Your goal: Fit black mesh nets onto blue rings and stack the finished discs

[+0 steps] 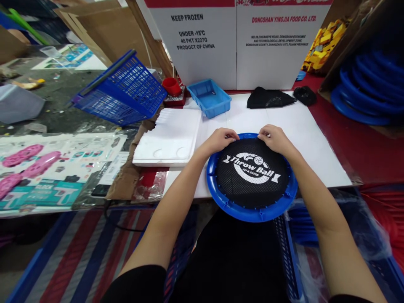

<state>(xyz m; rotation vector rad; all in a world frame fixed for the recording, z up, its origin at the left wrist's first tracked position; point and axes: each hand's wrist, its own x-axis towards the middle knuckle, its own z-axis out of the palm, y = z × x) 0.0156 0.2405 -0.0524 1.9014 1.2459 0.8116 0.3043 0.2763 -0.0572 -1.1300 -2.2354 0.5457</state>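
A round blue plastic ring [252, 212] lies on the white board [309, 139] in front of me, covered by a black mesh [252, 185] printed "Throw Ball". My left hand [221, 139] and my right hand [275, 138] both rest on the far rim of the ring. Their fingers are curled and pinch the edge of the mesh against the rim. The near part of the ring hangs over the board's front edge.
A white foam tray [170, 136] lies left of the ring, a small blue bin [210, 97] and a red cup [171, 86] behind it. Black mesh pieces [268, 99] lie at the back. A tilted blue basket [123, 90] stands left, blue rings [369, 88] right, cartons behind.
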